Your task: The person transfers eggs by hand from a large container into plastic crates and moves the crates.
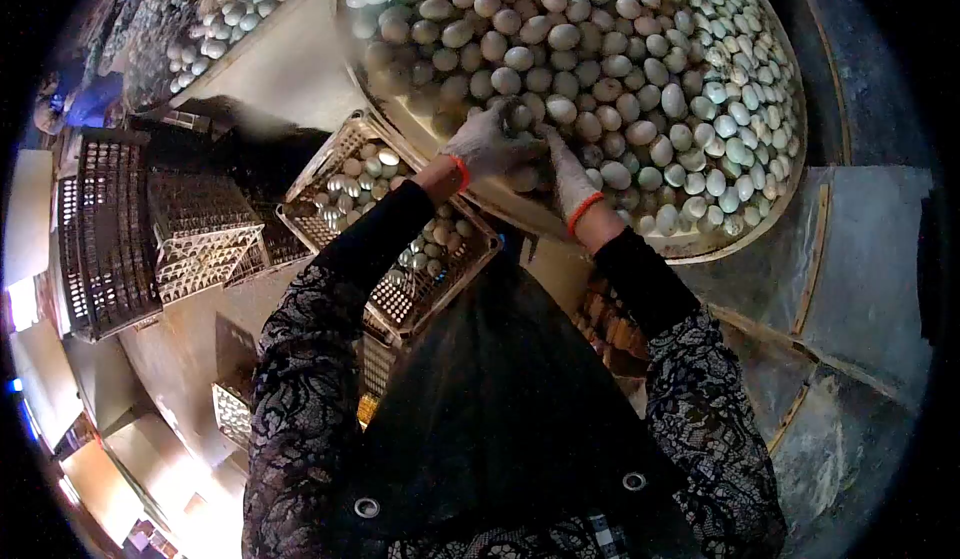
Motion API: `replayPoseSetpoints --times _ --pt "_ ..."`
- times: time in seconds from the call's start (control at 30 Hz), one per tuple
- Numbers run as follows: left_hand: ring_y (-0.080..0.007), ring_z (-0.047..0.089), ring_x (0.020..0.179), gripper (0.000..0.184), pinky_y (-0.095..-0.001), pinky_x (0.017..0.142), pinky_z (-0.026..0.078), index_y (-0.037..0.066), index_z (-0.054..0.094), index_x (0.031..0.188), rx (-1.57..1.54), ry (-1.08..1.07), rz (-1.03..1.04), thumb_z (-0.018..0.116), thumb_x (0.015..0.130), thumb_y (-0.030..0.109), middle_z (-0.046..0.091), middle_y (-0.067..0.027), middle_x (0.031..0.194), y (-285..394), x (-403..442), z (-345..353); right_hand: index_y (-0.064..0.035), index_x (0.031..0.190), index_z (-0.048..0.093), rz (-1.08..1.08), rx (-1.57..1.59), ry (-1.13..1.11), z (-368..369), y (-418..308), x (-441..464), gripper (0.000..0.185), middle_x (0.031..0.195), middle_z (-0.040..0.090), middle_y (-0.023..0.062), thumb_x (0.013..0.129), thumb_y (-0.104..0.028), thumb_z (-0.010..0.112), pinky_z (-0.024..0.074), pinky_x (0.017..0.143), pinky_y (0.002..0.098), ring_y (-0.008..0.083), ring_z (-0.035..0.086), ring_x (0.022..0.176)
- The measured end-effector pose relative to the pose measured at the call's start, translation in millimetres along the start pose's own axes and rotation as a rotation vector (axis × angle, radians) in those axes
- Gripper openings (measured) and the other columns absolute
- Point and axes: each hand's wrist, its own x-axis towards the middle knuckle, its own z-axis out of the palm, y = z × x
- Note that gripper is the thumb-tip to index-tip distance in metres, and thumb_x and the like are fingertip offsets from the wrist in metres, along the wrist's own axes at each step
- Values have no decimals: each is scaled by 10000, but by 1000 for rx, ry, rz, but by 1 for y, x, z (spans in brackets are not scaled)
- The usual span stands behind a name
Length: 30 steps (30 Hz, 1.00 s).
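Observation:
Both hands wear pale gloves with orange cuffs and are at the near edge of a large round tub (pixel 722 255) full of pale and greenish eggs (pixel 562 111). My left hand (pixel 492 143) reaches over the rim with its fingers curved down among the eggs. Close to its right, my right hand (pixel 568 171) points inward, its fingers partly bent at the eggs. Whether either hand grips an egg cannot be made out. Left of my hands, a plastic crate (pixel 476 271) holds more eggs, partly covered by my left forearm.
Dark empty-looking crates (pixel 105 229) stand at the left, beside a lighter crate (pixel 205 249). Another container of eggs (pixel 245 9) is at the upper left. A person in blue (pixel 92 101) is at the far left. Grey slabs with raised edges (pixel 865 269) lie at the right.

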Motion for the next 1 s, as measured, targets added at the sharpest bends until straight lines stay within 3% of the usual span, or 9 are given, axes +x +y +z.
replayPoseSetpoints --times 0.13,0.23,0.37,0.43,0.5,0.6,0.77,0.83,1.0 --pt "-380 519 1119 883 -380 946 451 68 430 1337 146 115 -52 756 646 511 468 -266 1268 28 -16 2 -57 1306 509 -106 -148 -67 -42 22 41 554 1265 565 50 948 -475 441 402 984 306 217 527 1123" --pt "-384 518 1114 881 -382 954 446 74 438 1335 157 187 6 751 637 512 453 -274 1279 19 -11 8 -89 1409 369 -102 -9 -188 -23 19 19 674 1378 447 78 918 -542 459 347 1053 354 245 426 1244" --pt "-398 528 1103 806 -392 939 458 76 484 1299 193 278 58 741 650 479 452 -270 1264 44 -23 13 -77 1344 456 -68 -22 55 10 0 -16 639 1319 506 67 923 -556 435 367 1030 346 249 476 1179" --pt "-399 534 1097 772 -399 929 465 79 492 1292 247 350 -48 740 664 454 447 -256 1269 51 -28 21 -64 1291 524 -53 -60 144 17 3 -19 626 1266 558 61 922 -560 433 392 1005 340 256 511 1132" --pt "-386 565 1050 751 -404 904 482 104 490 1301 295 349 70 746 670 422 516 -238 1207 39 -20 26 -62 1314 500 -60 -15 147 -1 9 -4 660 1295 536 61 915 -583 427 378 1020 334 257 491 1154" --pt "-369 598 990 735 -405 861 499 125 504 1292 221 359 162 757 664 413 591 -229 1107 41 -15 30 -69 1360 439 -144 16 -70 -56 19 45 635 1363 463 63 939 -542 408 338 1054 345 250 434 1207" --pt "-358 592 997 706 -396 854 496 122 534 1263 169 302 -23 742 674 451 571 -220 1110 73 -23 27 -110 1387 398 -258 18 -91 -89 3 82 703 1380 438 76 883 -600 431 334 1047 400 268 422 1229" --pt "-350 609 881 673 -380 809 501 125 520 1267 198 383 203 748 695 397 612 -175 949 58 -7 35 -120 1387 396 -292 -16 -155 -111 -6 105 727 1374 441 87 860 -617 452 343 1036 414 273 431 1223" --pt "-362 596 932 685 -422 807 506 150 546 1258 145 466 165 725 694 496 543 -223 1112 76 -13 39 -87 1393 383 -407 -121 -16 -58 -21 37 735 1400 411 103 878 -607 458 331 1050 402 278 403 1259"
